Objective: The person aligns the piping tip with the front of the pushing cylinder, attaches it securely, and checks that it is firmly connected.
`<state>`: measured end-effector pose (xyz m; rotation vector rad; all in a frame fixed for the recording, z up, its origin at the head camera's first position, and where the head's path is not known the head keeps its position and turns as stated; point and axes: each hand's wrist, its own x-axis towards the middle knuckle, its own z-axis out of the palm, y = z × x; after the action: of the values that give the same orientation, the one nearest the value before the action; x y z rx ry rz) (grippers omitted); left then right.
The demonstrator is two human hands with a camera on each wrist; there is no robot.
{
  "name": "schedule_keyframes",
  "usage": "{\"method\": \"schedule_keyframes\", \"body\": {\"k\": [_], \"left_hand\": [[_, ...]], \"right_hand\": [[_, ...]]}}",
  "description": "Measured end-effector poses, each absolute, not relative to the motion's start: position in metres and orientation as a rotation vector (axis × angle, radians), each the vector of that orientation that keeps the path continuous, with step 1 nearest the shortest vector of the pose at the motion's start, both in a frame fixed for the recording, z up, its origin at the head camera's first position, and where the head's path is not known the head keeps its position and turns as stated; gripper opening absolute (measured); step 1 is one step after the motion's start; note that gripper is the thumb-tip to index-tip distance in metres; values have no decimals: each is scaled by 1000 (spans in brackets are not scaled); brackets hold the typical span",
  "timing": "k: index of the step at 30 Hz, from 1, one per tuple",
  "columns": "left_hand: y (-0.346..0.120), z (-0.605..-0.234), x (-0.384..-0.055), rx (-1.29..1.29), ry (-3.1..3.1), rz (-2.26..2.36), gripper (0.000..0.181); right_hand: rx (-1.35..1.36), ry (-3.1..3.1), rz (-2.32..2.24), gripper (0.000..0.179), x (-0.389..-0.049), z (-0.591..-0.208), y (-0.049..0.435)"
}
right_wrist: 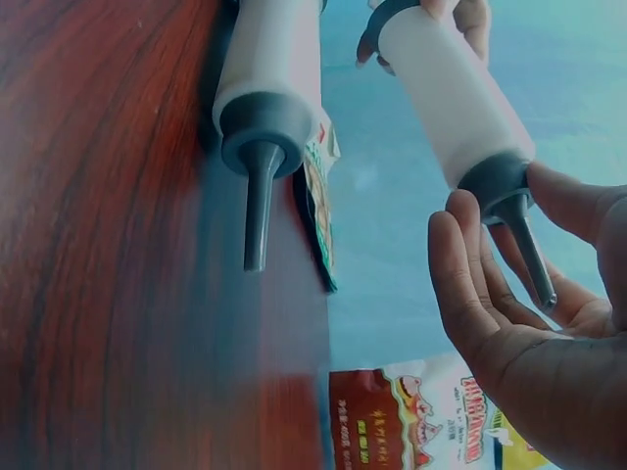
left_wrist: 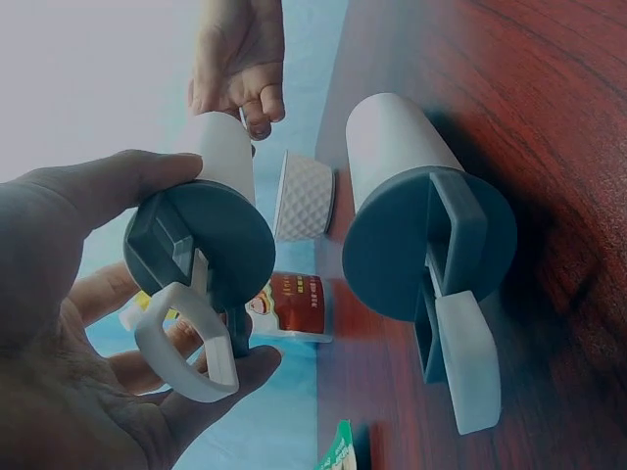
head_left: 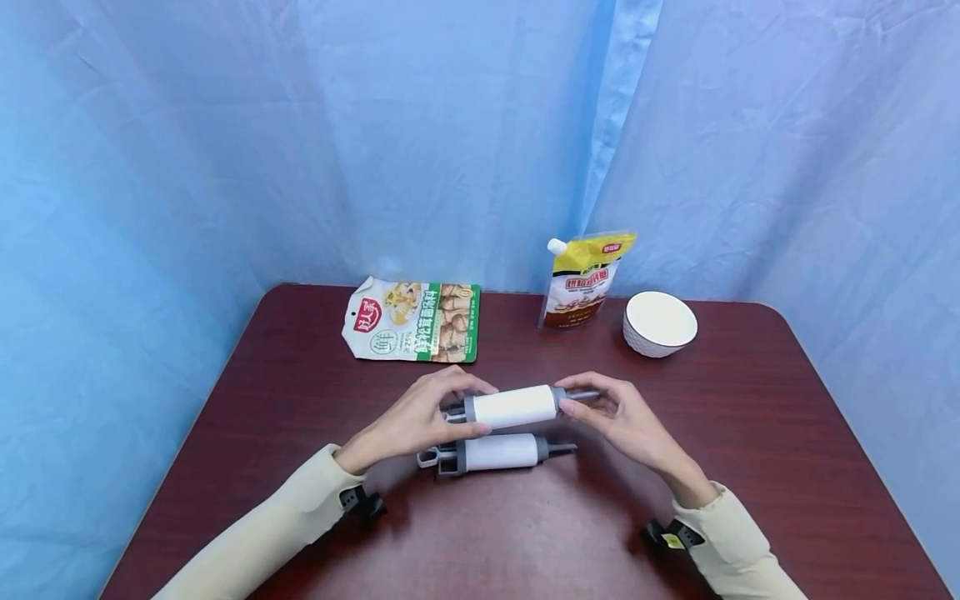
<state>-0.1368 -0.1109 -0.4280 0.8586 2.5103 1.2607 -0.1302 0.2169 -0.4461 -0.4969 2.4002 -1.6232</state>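
A white-barrelled filling syringe (head_left: 516, 407) with dark grey ends is held just above the table between both hands. My left hand (head_left: 420, 417) grips its handle end, thumb and fingers round the grey flange; the pull loop (left_wrist: 186, 343) shows in the left wrist view. At the other end, my right hand (head_left: 626, 423) pinches the grey nozzle cap (right_wrist: 495, 186) between thumb and fingers, and the thin nozzle points toward the palm. A second, matching syringe (head_left: 501, 452) lies on the table just nearer to me, its nozzle pointing right.
On the dark red-brown table (head_left: 247, 433), a green and white food packet (head_left: 416, 321) lies flat at the back left. A yellow and brown spouted pouch (head_left: 581, 287) stands at the back, beside a white textured bowl (head_left: 647, 340). Blue curtains (head_left: 450, 150) hang behind.
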Motion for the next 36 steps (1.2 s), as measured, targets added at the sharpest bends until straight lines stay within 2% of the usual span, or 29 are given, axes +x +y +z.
{"method": "schedule_keyframes", "body": {"k": [12,21,36], "left_hand": [[-111,-431,-138,854,2489,1264,40],[-110,-430,-139,880,2577,1215,42],[-104,-434,-140,893,2790,1062,45]], "right_hand": [[-576,2393,-1652,32,-129,-447,215],[-498,2424,-1664,30,-131,-451,209],[-367,2272,-1828,37,-134,-460,197]]}}
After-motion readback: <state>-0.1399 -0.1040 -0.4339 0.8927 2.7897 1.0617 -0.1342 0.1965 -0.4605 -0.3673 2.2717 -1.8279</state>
